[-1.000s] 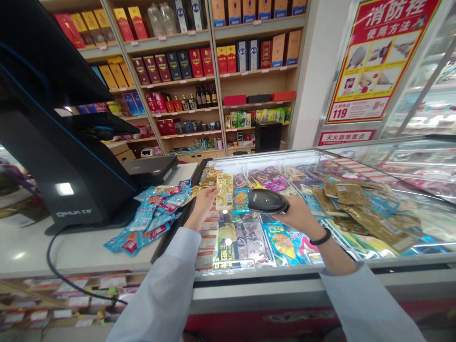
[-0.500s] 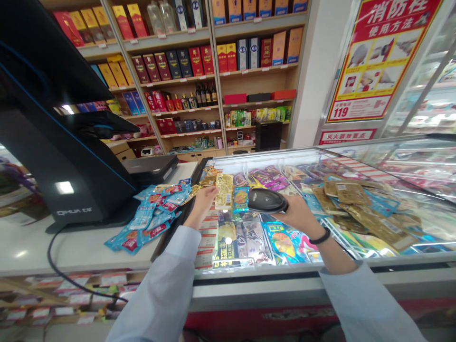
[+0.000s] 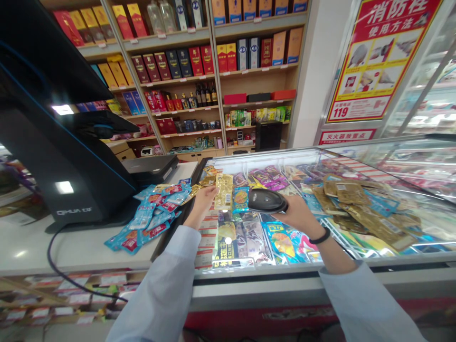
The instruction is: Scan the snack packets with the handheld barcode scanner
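Observation:
My left hand (image 3: 204, 202) pinches the left edge of a gold packet (image 3: 224, 191), held upright over the glass-topped freezer. My right hand (image 3: 299, 216) is wrapped round a black handheld scanner (image 3: 267, 200), whose front points left at the packet. A blue packet (image 3: 241, 199) shows between the scanner and the gold packet. Left of my left hand, blue and red packets (image 3: 146, 213) lie heaped on the white counter. More gold packets (image 3: 208, 180) lie just behind my left hand. A pile of gold and blue packets (image 3: 370, 204) rests on the glass at the right.
A black terminal (image 3: 71, 166) stands on the white counter (image 3: 81, 247) at the left, with a cable (image 3: 53, 256) hanging over the front edge. The freezer's front rim (image 3: 267, 280) runs below my forearms. Shelves of boxes and bottles (image 3: 217, 69) stand behind.
The gold packet and my left hand have shifted very slightly left. My right hand and the scanner look unmoved.

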`<state>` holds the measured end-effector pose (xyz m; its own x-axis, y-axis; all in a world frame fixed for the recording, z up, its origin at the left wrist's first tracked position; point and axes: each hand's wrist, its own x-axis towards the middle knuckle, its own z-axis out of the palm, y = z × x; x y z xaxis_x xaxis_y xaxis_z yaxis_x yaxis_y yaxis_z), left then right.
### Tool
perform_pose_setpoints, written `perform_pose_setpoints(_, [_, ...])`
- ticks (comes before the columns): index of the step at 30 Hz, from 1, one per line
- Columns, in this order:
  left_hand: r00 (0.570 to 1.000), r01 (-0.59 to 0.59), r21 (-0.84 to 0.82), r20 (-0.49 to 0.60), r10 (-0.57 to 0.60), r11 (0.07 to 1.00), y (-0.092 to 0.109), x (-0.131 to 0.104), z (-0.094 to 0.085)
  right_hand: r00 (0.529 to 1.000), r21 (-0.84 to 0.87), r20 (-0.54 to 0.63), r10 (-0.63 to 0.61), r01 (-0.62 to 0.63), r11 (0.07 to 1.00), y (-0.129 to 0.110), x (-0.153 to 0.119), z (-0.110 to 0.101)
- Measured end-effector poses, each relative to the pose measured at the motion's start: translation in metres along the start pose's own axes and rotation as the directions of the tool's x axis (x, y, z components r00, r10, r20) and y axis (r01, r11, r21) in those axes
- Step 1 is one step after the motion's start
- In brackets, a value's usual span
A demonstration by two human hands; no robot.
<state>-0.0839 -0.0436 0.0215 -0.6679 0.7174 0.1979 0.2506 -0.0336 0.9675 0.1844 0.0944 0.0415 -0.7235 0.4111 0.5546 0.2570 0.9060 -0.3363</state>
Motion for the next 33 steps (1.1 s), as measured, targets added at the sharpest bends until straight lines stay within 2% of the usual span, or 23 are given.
perform_pose_setpoints(10, [0.998,0.044,-0.009,-0.041,-0.045,0.999,-0.006,0.004,0.0,0.999,-0.005,-0.024,0.024,-0.024,1.0,0.0,0.001,0.0])
perform_pose_setpoints(16, [1.0,0.014,0.01,-0.019,-0.014,1.0,-0.002,0.001,0.0,0.999,0.006,-0.022,0.029,-0.029,1.0,0.003,0.0,0.002])
perform_pose_setpoints(28, [0.993,0.112,-0.029,0.038,-0.111,0.993,0.004,-0.004,0.005,0.997,0.018,-0.003,0.081,-0.081,0.997,-0.001,0.002,-0.005])
perform_pose_setpoints(33, [0.99,0.139,-0.048,0.006,-0.139,0.989,0.01,-0.006,0.009,0.992,-0.036,0.025,0.12,-0.119,0.992,-0.002,0.004,-0.007])
